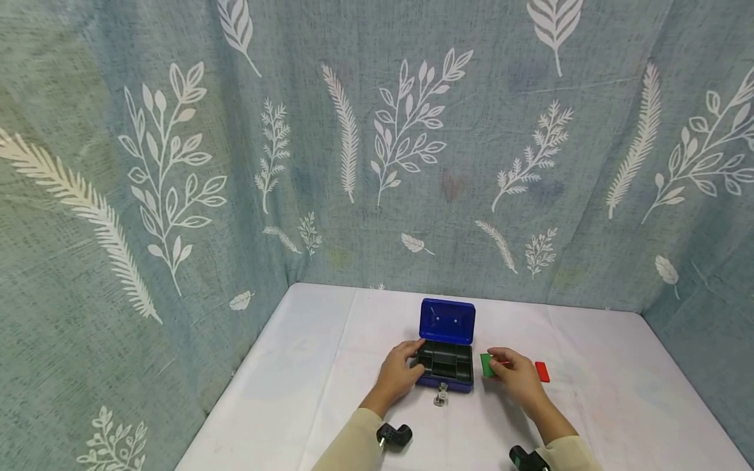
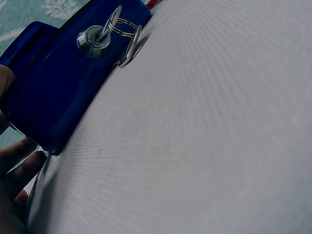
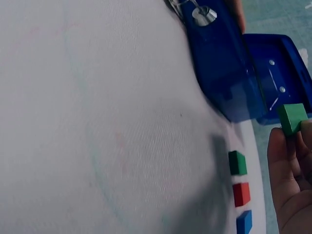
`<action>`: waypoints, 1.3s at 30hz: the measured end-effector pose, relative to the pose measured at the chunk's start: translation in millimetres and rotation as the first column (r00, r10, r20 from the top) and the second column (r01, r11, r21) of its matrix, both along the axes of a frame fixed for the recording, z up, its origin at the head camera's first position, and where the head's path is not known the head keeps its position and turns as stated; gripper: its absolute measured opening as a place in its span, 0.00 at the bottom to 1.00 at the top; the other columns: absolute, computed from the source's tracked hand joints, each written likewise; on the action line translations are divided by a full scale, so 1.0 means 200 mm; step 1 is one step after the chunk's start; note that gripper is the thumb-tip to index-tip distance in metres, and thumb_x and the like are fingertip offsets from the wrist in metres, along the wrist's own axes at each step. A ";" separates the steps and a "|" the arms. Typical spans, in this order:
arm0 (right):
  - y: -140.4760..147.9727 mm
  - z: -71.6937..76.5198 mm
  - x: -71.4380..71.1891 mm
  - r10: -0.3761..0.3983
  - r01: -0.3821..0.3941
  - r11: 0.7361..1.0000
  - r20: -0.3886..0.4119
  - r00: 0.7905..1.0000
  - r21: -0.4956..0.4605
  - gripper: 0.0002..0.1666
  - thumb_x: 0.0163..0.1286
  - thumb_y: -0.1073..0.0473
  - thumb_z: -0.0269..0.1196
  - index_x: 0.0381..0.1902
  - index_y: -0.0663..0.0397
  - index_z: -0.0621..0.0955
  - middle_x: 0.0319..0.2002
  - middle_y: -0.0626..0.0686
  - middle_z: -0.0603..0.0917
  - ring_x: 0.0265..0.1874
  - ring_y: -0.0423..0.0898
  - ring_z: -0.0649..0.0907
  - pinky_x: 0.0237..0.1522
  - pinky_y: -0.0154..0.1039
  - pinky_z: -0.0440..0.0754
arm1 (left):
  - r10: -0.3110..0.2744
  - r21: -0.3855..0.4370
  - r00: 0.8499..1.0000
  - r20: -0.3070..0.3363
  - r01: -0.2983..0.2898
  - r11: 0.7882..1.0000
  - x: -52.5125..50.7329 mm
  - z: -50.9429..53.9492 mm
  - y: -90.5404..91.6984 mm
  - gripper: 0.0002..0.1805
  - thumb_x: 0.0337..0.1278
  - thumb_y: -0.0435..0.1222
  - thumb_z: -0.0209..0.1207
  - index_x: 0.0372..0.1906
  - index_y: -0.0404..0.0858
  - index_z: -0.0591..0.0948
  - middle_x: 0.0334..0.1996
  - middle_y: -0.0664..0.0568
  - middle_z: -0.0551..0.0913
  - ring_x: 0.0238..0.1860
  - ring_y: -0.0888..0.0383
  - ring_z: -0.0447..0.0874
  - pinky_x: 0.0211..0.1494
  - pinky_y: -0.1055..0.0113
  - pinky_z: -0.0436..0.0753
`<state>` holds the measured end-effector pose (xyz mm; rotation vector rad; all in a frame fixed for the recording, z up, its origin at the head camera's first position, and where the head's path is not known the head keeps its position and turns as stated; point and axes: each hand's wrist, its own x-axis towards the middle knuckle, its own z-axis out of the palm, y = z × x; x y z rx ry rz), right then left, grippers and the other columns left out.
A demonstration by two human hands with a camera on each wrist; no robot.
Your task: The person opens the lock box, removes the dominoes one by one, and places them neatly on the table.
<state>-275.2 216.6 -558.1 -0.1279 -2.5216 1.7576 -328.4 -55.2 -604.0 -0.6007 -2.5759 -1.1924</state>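
Note:
A blue cash box (image 1: 444, 386) stands on the table with its lid (image 1: 448, 320) raised and a black compartment tray (image 1: 444, 360) inside. My left hand (image 1: 400, 374) grips the box's left side, thumb and a finger at the rim; in the left wrist view other fingers (image 2: 24, 168) reach by its lower corner. Keys on a ring (image 2: 127, 31) hang from the front lock (image 2: 92, 41). Just right of the box, my right hand (image 1: 518, 376) pinches a small green block (image 3: 292, 118) between thumb and fingers, raised off the table.
Beneath the right hand, a second green block (image 3: 237, 162), a red block (image 3: 241, 194) and a blue block (image 3: 244, 222) lie in a row on the white tablecloth (image 1: 294, 366). Another view of red shows a block (image 1: 542, 371) right of that hand. A leaf-patterned curtain (image 1: 377, 144) surrounds the table.

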 end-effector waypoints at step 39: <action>0.39 -0.02 0.04 -0.061 0.042 0.947 0.051 0.997 0.319 0.18 0.70 0.65 0.59 0.56 0.67 0.78 0.46 0.62 0.81 0.47 0.59 0.79 0.41 0.45 0.81 | 0.009 0.021 1.000 0.018 -0.009 1.000 0.01 0.02 0.00 0.33 0.42 0.36 0.59 0.62 0.43 0.79 0.54 0.54 0.80 0.50 0.56 0.79 0.57 0.56 0.76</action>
